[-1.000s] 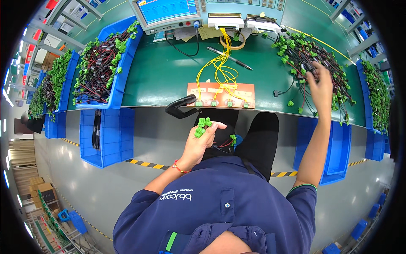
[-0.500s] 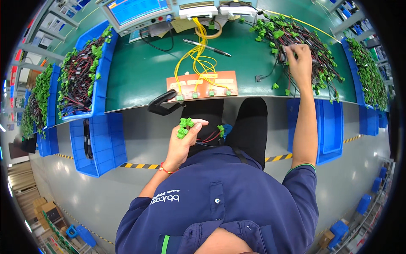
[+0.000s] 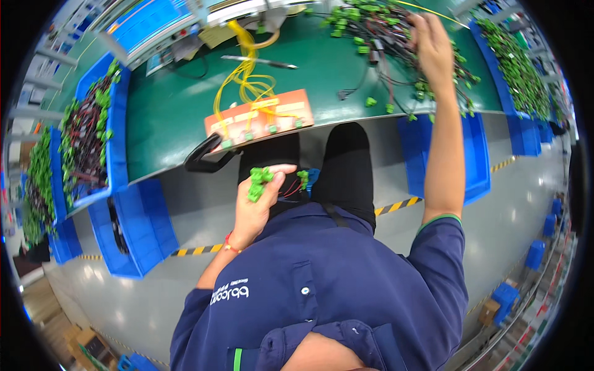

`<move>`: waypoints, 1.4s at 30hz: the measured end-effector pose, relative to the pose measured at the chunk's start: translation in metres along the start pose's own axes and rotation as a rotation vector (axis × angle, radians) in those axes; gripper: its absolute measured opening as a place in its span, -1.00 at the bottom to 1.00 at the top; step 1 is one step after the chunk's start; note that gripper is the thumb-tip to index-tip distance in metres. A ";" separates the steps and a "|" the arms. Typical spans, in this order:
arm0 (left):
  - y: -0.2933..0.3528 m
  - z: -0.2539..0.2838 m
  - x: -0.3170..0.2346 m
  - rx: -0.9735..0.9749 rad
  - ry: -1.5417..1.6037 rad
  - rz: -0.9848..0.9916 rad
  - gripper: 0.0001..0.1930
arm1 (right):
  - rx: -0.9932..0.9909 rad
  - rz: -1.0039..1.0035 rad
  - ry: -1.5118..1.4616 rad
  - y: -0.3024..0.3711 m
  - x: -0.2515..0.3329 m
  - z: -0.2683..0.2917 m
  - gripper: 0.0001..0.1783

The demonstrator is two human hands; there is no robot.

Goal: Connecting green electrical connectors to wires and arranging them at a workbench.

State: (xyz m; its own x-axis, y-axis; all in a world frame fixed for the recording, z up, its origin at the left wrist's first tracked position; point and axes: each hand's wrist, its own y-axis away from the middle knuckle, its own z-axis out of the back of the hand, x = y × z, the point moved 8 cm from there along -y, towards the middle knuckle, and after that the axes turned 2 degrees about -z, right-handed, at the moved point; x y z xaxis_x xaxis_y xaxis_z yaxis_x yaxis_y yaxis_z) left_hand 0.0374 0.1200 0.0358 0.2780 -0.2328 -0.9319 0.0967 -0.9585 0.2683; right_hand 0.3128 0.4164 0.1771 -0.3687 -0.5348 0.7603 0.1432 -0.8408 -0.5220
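Observation:
My left hand [image 3: 252, 207] is closed around a few wire harnesses with green plug connectors [image 3: 259, 183], held in front of my lap. Thin red wires run from that grip to another green connector [image 3: 303, 178] beside my thigh. My right hand [image 3: 433, 55] is over a heap of dark cable harnesses with green connectors [image 3: 387, 46] at the far right of the table. Its fingers bend down among the cables in a pinch, and what lies between them is hidden. An orange test board [image 3: 258, 119] with green sockets and yellow wires [image 3: 247, 80] sits at the table's near edge.
A black clamp handle [image 3: 207, 154] juts over the front edge by the board. Blue bins of harnesses stand on the left [image 3: 117, 142] and right [image 3: 486, 52]. A pen [image 3: 260, 61] lies behind the board, near an instrument with a screen [image 3: 148, 25]. More blue bins [image 3: 133, 232] are below.
The view has shifted and turned slightly, so the table appears farther left and higher. My right hand has moved farther over the heap. My left hand still grips the green-ended harnesses.

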 end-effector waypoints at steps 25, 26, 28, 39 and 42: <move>0.006 0.031 0.028 -0.407 0.129 -0.088 -0.75 | 0.651 0.165 0.370 0.258 0.131 -0.206 -0.53; 0.006 0.026 0.024 -0.420 0.160 -0.092 -0.75 | 0.673 0.143 0.318 0.263 0.132 -0.207 -0.48; 0.000 0.033 0.020 -0.381 0.221 -0.102 -0.74 | 0.731 0.018 0.148 0.269 0.128 -0.210 -0.37; 0.008 0.049 0.037 -0.283 0.341 -0.128 -0.86 | 0.647 -0.626 -0.734 0.270 0.091 -0.241 -0.67; 0.004 0.056 0.037 -0.292 0.341 -0.149 -0.86 | 0.550 -0.466 -0.657 0.260 0.085 -0.248 -0.71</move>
State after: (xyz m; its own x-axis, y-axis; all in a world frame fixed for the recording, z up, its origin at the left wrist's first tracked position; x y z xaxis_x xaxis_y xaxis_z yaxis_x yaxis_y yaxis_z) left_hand -0.0051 0.0986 -0.0111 0.5341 0.0178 -0.8452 0.4108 -0.8793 0.2411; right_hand 0.0907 0.1733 0.0096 0.0651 0.0615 0.9960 0.5832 -0.8123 0.0120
